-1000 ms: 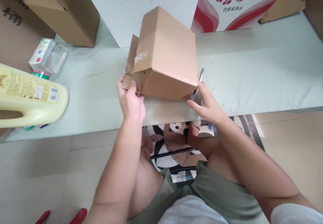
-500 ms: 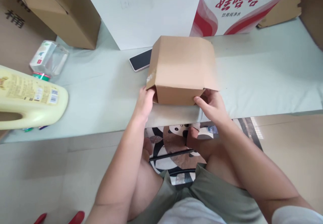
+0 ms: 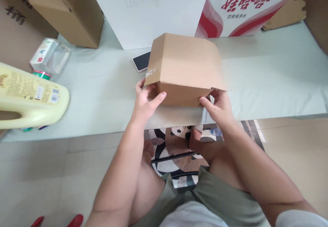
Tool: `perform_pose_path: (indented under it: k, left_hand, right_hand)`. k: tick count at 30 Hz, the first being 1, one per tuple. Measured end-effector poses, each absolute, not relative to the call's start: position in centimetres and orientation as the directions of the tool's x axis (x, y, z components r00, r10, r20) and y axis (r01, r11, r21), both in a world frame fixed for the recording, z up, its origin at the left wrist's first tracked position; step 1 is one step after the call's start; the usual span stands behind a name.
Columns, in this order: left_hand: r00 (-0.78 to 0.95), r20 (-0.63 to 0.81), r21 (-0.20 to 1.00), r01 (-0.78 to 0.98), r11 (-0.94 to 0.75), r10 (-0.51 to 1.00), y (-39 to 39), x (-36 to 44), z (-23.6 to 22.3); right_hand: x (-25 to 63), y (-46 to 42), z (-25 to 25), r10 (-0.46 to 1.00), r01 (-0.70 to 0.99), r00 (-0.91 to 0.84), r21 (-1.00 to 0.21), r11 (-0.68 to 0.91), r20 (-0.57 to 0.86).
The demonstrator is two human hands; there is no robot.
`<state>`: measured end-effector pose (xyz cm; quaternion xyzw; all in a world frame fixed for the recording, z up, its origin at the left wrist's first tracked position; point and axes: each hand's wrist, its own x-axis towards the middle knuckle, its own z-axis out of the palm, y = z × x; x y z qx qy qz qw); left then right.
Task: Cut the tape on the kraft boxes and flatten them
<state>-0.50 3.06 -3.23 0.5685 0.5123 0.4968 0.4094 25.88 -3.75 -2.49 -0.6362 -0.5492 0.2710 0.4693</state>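
A brown cardboard box (image 3: 191,63) sits near the front edge of the cloth-covered table, its side flaps angled outward. My left hand (image 3: 146,100) grips the box's near left corner, with the thumb on the front panel and the fingers around the left flap. At the near right corner, my right hand (image 3: 219,105) holds on with its thumb on the front panel and its fingers under the right flap. Some fingertips of both hands are hidden by the flaps. A smartphone (image 3: 141,61) lies behind the left side, partly covered by the box.
A yellow jug (image 3: 33,97) and a clear plastic container (image 3: 52,58) lie at the left. Behind stand a tall cardboard box (image 3: 66,15), a white box (image 3: 153,12) and a red-and-white carton (image 3: 235,12). The table (image 3: 269,76) ends just in front of my hands.
My left hand has shifted left and its thumb now lies on the front panel. The box's left flap has swung outward and the box has turned slightly. My right hand keeps its hold.
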Motion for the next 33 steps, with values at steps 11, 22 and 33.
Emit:
perform_pose_path:
  k: [11,22,33]
  left_hand:
    - [-0.058,0.054,0.971,0.238,-0.039,0.997,2.5,-0.2,-1.5]
    - [0.028,0.234,0.925,0.301,-0.231,0.972,2.0,0.4,-0.6]
    - [0.037,0.28,0.923,0.265,-0.28,0.959,1.9,0.7,-0.9]
  right_hand:
    - [26.2,-3.6,-2.4,0.856,0.163,0.47,-0.975,0.152,0.213]
    - [26.6,-3.7,-2.0,0.757,0.15,0.629,-0.983,0.107,0.178]
    - [26.6,-3.9,-1.7,0.761,0.173,0.616,-0.977,0.123,0.205]
